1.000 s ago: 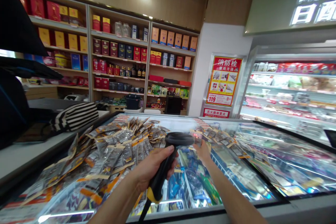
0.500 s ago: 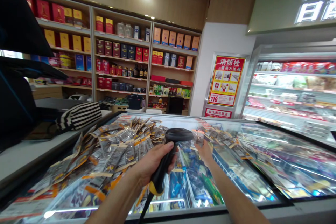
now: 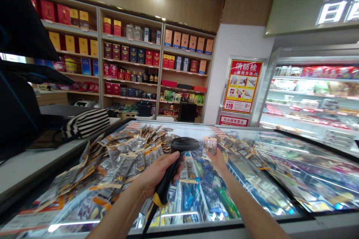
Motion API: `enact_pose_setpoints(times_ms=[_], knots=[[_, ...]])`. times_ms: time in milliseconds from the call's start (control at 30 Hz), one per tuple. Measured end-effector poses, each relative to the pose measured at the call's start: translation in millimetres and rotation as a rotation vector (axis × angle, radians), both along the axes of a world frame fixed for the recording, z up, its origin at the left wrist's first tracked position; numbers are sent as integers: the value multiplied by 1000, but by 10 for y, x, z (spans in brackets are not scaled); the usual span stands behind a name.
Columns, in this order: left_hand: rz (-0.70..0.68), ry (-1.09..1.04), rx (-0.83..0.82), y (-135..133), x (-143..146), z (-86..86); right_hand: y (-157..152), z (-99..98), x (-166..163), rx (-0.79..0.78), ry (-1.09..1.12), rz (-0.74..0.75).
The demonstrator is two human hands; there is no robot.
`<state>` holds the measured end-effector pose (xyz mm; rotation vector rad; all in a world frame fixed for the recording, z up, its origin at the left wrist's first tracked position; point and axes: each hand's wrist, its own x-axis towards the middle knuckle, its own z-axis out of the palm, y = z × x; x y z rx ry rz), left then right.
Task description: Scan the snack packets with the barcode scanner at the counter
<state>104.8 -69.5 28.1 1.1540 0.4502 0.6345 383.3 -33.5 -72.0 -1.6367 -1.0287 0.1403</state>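
Observation:
My left hand (image 3: 157, 173) is closed round the handle of a black barcode scanner (image 3: 175, 164) with a yellow band near its base; the scanner's head points away from me. My right hand (image 3: 218, 160) reaches forward and holds up a small clear snack packet (image 3: 210, 145) just right of the scanner's head. Both hands hover over the glass lid of a chest freezer (image 3: 252, 194). A large heap of similar silver-and-orange packets (image 3: 117, 160) lies on the lid to the left, and a smaller scatter of packets (image 3: 238, 149) lies to the right.
A grey counter (image 3: 25, 168) with a striped bag (image 3: 85, 123) and a dark monitor (image 3: 17, 82) stands at the left. Wooden shelves (image 3: 129, 67) of boxes and bottles fill the back wall. An open refrigerated case (image 3: 314, 93) is at the right, beside a red poster (image 3: 241, 86).
The scanner and my left hand have drifted slightly left and down. My right hand has lifted the packet a little, closer to the scanner's head. The view shifted slightly.

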Motion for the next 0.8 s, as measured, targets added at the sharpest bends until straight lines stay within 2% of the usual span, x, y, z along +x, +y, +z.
enact_pose_setpoints(times_ms=[200,533,667,800], knots=[[1,2,-36,21,-40,-24,9,27,-71,32,32,82],[-10,-29,-28,27,-2,-6,-11,63,-192,16,19,99],[69,-33,-57,114,-43,-69,-24,79,-378,-50,-20,150],[99,-27,-82,147,-78,-111,93,-22,-677,-160,-151,130]])
